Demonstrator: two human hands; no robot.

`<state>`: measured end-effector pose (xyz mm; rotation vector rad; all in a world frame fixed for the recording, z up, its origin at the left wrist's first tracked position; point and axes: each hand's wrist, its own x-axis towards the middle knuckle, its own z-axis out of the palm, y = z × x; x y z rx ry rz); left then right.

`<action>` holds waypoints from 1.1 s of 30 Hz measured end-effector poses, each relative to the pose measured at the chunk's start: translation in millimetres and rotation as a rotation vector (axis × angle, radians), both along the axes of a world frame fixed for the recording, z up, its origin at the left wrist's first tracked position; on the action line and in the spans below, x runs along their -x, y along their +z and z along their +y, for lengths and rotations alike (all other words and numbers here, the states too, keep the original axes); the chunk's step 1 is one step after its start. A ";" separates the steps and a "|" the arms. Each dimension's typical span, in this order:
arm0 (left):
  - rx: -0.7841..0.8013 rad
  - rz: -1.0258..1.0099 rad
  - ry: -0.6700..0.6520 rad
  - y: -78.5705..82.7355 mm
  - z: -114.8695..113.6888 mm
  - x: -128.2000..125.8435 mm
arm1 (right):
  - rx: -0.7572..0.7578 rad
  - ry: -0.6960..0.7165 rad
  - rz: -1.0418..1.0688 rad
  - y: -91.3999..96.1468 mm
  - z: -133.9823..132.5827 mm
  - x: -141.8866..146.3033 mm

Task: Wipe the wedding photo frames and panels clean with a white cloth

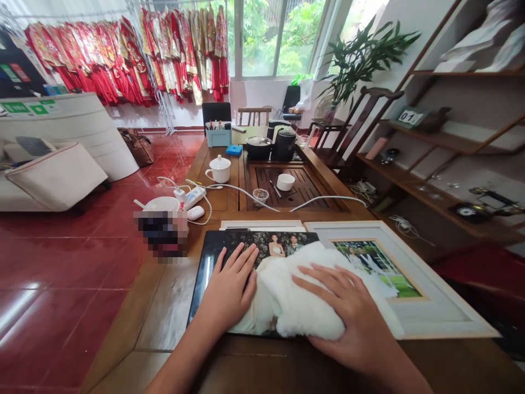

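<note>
Glossy photo panel (264,249), black-edged, flat on the near end of a wooden table; portrait of a figure in a white gown beside a second figure, dark foliage behind; bright reflection on its left side. Left hand (232,290): open, laid flat on the panel, fingers spread. Right hand (344,301): cupped over a bunched white plush cloth (283,290) in a loose hold, the cloth covering the panel's right part. Beside it, right: framed photograph (443,306), pale wood frame, wide light mat, two figures on green grass.

Table (164,306): brown, polished. Farther along: slatted tea tray (262,178) bearing a small white cup (286,181); white lidded teacup (220,171); blue box (234,149); light-blue caddy (219,137); black kettle (284,143); white power strip (194,196) at the left edge.

Room: red tiled floor (82,262); white sofa (61,175), left; red-and-gold garments (110,60) on racks; window (283,38); leafy plant (361,60); wooden shelving (443,145), right.
</note>
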<state>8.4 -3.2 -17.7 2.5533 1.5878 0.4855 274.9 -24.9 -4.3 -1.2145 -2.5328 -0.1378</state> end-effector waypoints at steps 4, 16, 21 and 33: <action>-0.006 0.000 -0.004 -0.2 0.6 -0.6 | -0.017 -0.051 0.043 1.8 34.8 5.8; -0.054 0.019 0.005 -0.9 0.5 -0.5 | -0.041 -0.042 0.020 -1.9 17.0 7.3; -0.050 0.026 0.000 -2.6 1.4 0.3 | -0.036 0.007 -0.010 -2.7 -6.9 -0.3; -0.032 0.035 -0.009 -3.4 1.2 0.4 | -0.007 -0.059 0.073 7.4 64.4 13.7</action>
